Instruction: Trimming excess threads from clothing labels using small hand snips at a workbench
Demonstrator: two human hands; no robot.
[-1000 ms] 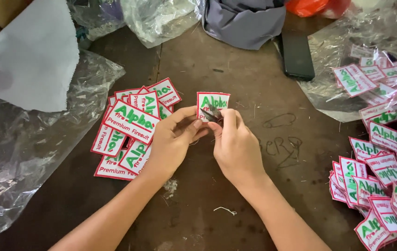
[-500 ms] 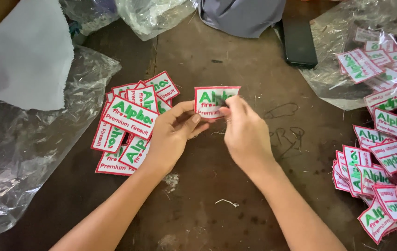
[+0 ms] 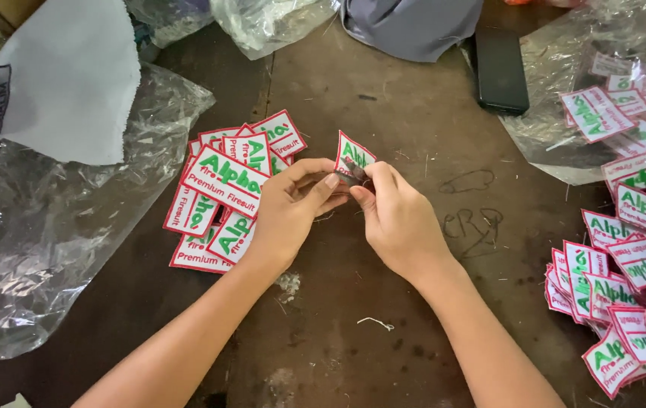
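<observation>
Patch [image 3: 353, 156] in white cloth with a red border and green lettering sits pinched between both hands above the middle of the brown surface [image 3: 383, 91]. Half a second ago it faced the camera flat, its whole front readable; now it is turned and folded so that only a narrow triangular part shows, the rest hidden behind the fingers. The left hand [image 3: 293, 208] grips its lower left edge with thumb and forefinger, while the right hand [image 3: 398, 215] presses thumb and fingertips together at its lower right, where a small dark object, too small to identify, is caught between them. Both hands have closed in toward one another compared with the earlier view, so the work has moved from holding the patch up flat to handling one spot on its edge.

Just left of the left hand lies a loose stack of patches [image 3: 221, 189] of the same kind, fanned over each other and unchanged in arrangement. A larger heap of patches [image 3: 625, 295] lies along the right edge, partly on a clear plastic bag [image 3: 557, 143]. A black phone [image 3: 500, 72] rests beyond the hands, beside grey cloth [image 3: 414, 26]. A crumpled plastic sheet [image 3: 43, 257] and white fabric [image 3: 74, 83] cover the left side.
</observation>
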